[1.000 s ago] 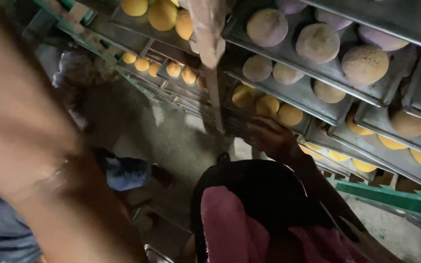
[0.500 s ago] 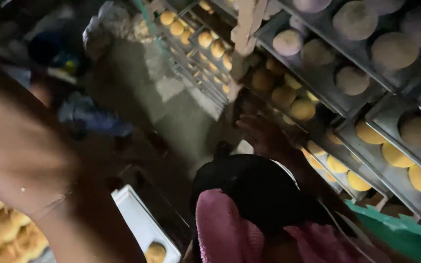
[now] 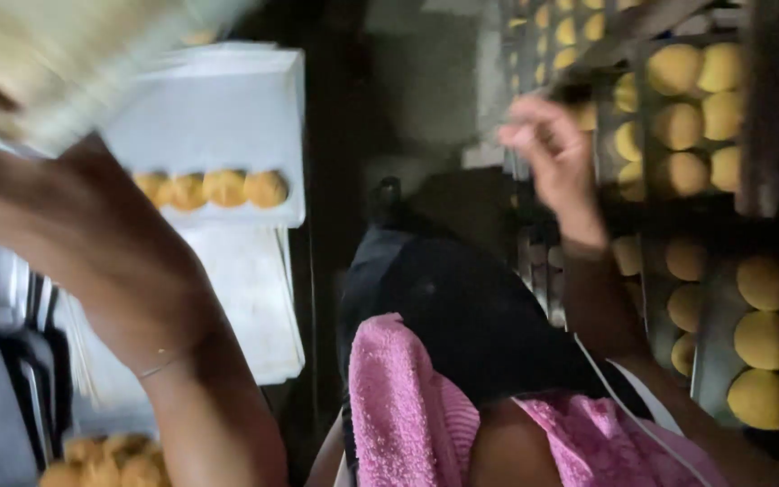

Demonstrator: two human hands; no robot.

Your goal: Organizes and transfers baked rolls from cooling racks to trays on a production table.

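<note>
Right hand [image 3: 547,149] raised beside the rack [image 3: 759,117] of yellow buns [image 3: 691,122], fingers loosely curled, nothing gripped.

Left hand [image 3: 151,298] close to the lens and blurred, wrist bent, fingers out of sight; grip impossible to tell. Behind it, white tray [image 3: 218,108] holding one row of buns [image 3: 214,188], stacked on more white trays [image 3: 250,298]. Pink towel [image 3: 407,406] draped low in the middle, over dark clothing.
</note>
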